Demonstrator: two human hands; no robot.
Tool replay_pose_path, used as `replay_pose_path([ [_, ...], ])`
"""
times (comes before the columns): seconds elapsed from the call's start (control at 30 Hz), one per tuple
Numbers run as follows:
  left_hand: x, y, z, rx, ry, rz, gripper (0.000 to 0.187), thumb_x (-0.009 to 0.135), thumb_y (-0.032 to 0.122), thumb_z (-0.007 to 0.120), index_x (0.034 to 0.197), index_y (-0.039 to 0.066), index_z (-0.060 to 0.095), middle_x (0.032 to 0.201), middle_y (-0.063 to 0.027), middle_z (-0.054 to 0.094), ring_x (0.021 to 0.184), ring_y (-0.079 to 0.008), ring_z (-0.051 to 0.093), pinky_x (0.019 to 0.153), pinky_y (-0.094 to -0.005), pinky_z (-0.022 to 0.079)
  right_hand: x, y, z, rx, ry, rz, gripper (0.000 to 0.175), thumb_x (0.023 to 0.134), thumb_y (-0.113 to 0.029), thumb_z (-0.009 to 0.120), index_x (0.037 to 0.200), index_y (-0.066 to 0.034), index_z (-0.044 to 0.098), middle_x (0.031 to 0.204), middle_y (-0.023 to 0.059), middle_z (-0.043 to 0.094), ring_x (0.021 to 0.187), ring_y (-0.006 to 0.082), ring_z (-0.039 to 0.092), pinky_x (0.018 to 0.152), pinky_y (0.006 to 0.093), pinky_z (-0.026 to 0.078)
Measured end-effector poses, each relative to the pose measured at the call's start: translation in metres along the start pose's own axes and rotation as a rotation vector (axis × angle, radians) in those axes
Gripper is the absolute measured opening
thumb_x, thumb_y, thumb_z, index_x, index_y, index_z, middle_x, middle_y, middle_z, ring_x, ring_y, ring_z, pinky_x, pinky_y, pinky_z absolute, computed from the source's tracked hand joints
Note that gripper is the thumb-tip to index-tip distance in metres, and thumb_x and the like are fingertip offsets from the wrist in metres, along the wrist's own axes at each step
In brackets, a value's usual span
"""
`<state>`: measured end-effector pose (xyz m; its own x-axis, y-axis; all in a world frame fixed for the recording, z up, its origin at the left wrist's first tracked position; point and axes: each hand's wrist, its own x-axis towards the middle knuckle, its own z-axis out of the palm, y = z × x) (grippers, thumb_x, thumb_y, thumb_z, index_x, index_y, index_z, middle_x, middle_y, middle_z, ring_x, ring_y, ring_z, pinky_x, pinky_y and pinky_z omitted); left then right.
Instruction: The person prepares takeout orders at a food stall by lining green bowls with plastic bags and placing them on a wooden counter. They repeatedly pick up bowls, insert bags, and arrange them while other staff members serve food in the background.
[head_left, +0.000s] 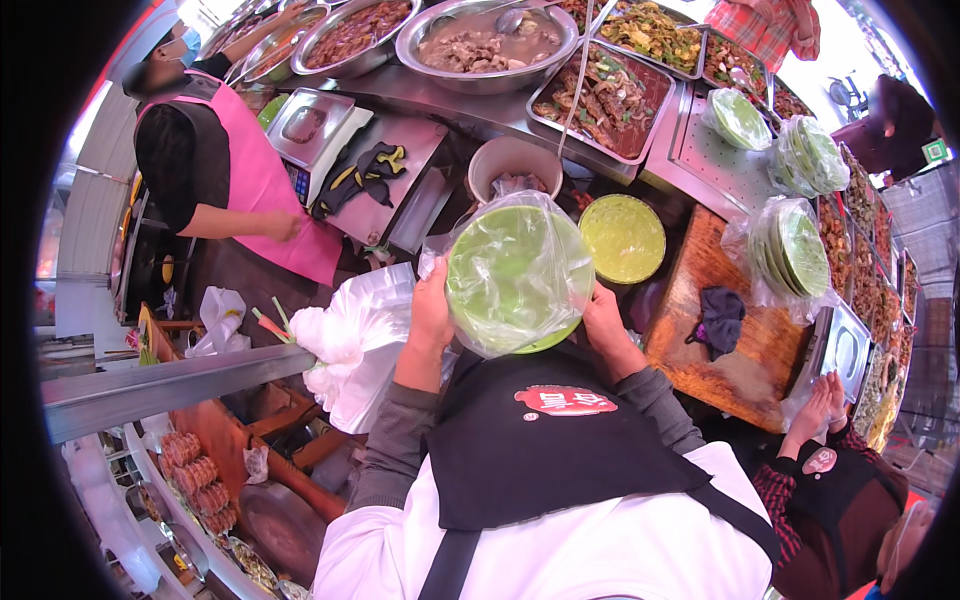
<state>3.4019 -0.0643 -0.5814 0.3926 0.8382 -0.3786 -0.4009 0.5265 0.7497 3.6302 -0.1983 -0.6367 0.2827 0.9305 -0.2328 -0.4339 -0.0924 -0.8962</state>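
Between my two hands I hold a round green plate (517, 274) wrapped in a clear plastic bag, in front of my black apron. My left hand (433, 315) grips its left edge and some of the film. The lower right edge is held by my right hand (606, 319). Just right of the plate stands a round yellow-green tub (622, 238). Behind it is a pale bucket (514, 154) with something inside that is partly hidden. White plastic bags (364, 345) hang in a bunch to the left of my left hand.
Metal basins (487, 82) and trays (536, 111) of cooked food line the counter. Bagged green plates (787, 247) stand near a wooden board (720, 375) bearing a dark cloth. A metal bar (180, 382) juts in from the left. Co-workers stand at the left (232, 165) and lower right (840, 487).
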Motion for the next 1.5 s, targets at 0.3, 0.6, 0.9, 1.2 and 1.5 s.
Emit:
replay_pose_path([
  [0.3, -0.026, -0.002, 0.000, -0.107, -0.200, -0.207, 0.053, 0.103, 0.043, 0.037, 0.138, 0.004, 0.045, 0.130, -0.0109, 0.057, 0.115, -0.0200, 0.057, 0.096, -0.0349, 0.048, -0.005, -0.002, -0.003, 0.102, -0.113, 0.083, 0.029, 0.092, -0.010, 0.062, 0.120, -0.0012, 0.062, 0.107, 0.0019, 0.066, 0.093, 0.0075, 0.059, 0.081, 0.0245, 0.048],
  [0.6, -0.030, 0.001, -0.008, 0.113, -0.196, -0.159, 0.052, 0.094, 0.028, 0.053, 0.136, -0.001, 0.044, 0.126, -0.0137, 0.058, 0.110, -0.0231, 0.060, 0.092, -0.0359, 0.050, 0.013, -0.079, -0.012, -0.403, 0.170, -0.167, 0.044, 0.095, -0.037, 0.054, 0.126, -0.0058, 0.056, 0.107, 0.0056, 0.065, 0.082, 0.0157, 0.060, 0.071, 0.0356, 0.049],
  [0.9, -0.025, 0.015, 0.000, 0.169, -0.351, -0.158, 0.054, 0.092, 0.024, 0.056, 0.139, 0.001, 0.042, 0.128, -0.0109, 0.056, 0.111, -0.0213, 0.059, 0.093, -0.0354, 0.049, 0.045, -0.109, 0.005, -0.740, 0.121, -0.099, 0.023, 0.089, -0.024, 0.064, 0.091, -0.0013, 0.068, 0.073, 0.0063, 0.065, 0.063, 0.0164, 0.057, 0.061, 0.0307, 0.046],
  [1.2, -0.021, -0.019, 0.011, -0.351, -0.174, -0.276, 0.047, 0.097, 0.031, 0.048, 0.133, 0.001, 0.049, 0.124, -0.0155, 0.061, 0.108, -0.0277, 0.062, 0.093, -0.0418, 0.051, -0.004, -0.071, -0.001, -0.057, 0.006, 0.198, 0.020, 0.095, -0.018, 0.058, 0.103, -0.0009, 0.065, 0.082, 0.0003, 0.064, 0.073, 0.0070, 0.057, 0.064, 0.0231, 0.046],
  [1.5, -0.014, -0.010, 0.045, -0.454, -0.230, -0.187, 0.055, 0.099, 0.045, 0.041, 0.136, 0.004, 0.048, 0.130, -0.0159, 0.057, 0.117, -0.0318, 0.056, 0.102, -0.0489, 0.043, -0.018, -0.054, 0.015, -0.431, -0.035, -0.006, 0.029, 0.084, -0.001, 0.063, 0.114, 0.0004, 0.062, 0.079, 0.0043, 0.064, 0.059, 0.0105, 0.053, 0.053, 0.0250, 0.041],
])
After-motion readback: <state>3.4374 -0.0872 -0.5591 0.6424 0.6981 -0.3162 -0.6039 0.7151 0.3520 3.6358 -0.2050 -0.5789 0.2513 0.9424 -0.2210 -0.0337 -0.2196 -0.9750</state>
